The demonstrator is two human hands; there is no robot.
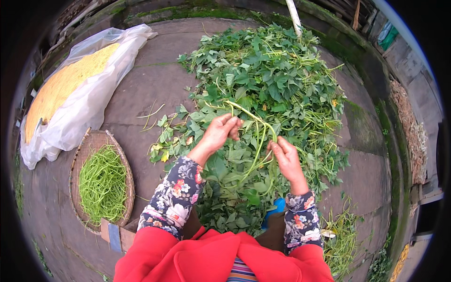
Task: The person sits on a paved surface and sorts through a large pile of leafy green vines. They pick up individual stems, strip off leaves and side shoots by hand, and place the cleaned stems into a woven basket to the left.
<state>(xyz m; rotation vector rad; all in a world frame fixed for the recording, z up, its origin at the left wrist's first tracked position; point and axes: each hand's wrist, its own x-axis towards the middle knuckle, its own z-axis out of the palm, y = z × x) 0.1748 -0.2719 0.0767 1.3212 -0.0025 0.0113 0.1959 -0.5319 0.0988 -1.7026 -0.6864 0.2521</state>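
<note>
Both of my hands are raised over a large heap of leafy green vines [271,81] on the paved ground. Between them stretches a pale green vine stem [248,112] with several thin leaf stalks hanging from it. My left hand [222,130] pinches a thin stalk near the stem's left end, between thumb and fingers. My right hand [284,158] grips the stem's right part, where it bends down. The trailing stalks and leaves hang below, partly against the heap. To the left, a woven basket [131,176] holds a pile of cut green stalks [103,185].
Yellow grain [70,86] lies on a whitish plastic sheet [91,95] at the upper left. A cardboard box [127,234] is beside the basket. Loose stalks [343,243] lie at the lower right. A white pole [294,17] reaches the heap's far edge, near a mossy kerb [366,91].
</note>
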